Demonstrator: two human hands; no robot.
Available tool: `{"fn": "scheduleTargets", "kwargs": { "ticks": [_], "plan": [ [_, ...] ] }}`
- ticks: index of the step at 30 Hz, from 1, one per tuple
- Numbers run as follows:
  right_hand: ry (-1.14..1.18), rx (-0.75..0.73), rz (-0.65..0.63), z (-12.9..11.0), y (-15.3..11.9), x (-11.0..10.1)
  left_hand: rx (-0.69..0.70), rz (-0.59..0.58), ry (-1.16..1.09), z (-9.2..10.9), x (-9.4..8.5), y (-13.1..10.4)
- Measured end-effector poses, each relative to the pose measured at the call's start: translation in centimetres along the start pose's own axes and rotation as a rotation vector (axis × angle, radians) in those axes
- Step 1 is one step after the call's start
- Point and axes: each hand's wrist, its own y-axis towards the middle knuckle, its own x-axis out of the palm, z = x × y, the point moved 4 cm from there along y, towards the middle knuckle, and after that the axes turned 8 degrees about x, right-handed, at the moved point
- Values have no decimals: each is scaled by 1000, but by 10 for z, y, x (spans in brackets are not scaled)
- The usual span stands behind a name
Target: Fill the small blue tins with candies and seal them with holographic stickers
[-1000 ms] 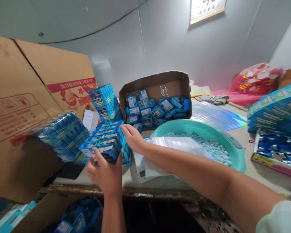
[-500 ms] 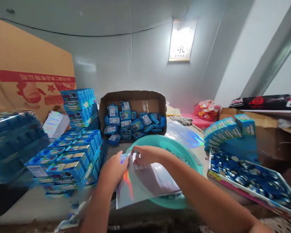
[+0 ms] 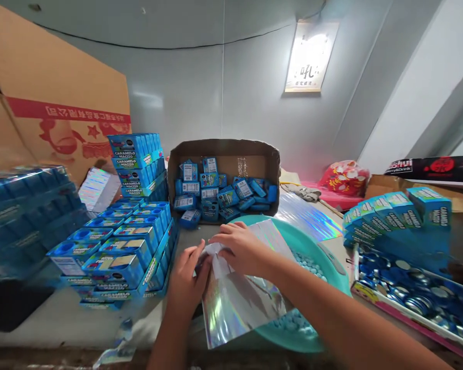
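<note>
A shiny silver holographic sheet (image 3: 235,308), which looks like foil or film, slants over the front of a turquoise basin (image 3: 337,280). My left hand (image 3: 187,280) grips its upper left corner between thumb and fingers. My right hand (image 3: 243,249) pinches the same edge just beside it, fingers bent over a whitish folded part. Small pale blue pieces (image 3: 308,264) lie in the basin, partly hidden under the sheet and my right forearm. Whether the sheet is a single layer or a bag, I cannot tell.
Stacked blue candy boxes (image 3: 139,241) stand left, before a large carton (image 3: 61,77). An open cardboard box (image 3: 250,154) behind holds loose blue boxes. Another holographic sheet (image 3: 312,216) lies behind the basin. At right is a tray (image 3: 405,306) of round blue-and-silver pieces.
The view has shifted, so the surroundings sit further right. My hands still hold the sheet's edge; its far corner now stands up behind my right hand, and more of the basin's contents show.
</note>
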Motion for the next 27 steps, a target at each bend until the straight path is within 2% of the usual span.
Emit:
{"fn": "scheduleTargets", "kwargs": {
  "ticks": [5, 9, 13, 19, 24, 27],
  "plan": [
    [55, 25, -28, 1, 3, 10, -69, 78, -32, -2, -9, -7],
    [108, 85, -31, 4, 5, 19, -121, 47, -98, 2, -13, -7],
    [103, 67, -37, 4, 6, 22, -127, 21, -121, 3, -14, -6],
    [114, 70, -28, 5, 7, 23, -72, 31, -87, -1, -9, -11],
    [201, 184, -16, 11, 10, 27, 49, 79, 88, 4, -11, -13],
    [253, 222, -29, 14, 11, 30, 88, 67, 101, 7, -13, -11]
  ]
}}
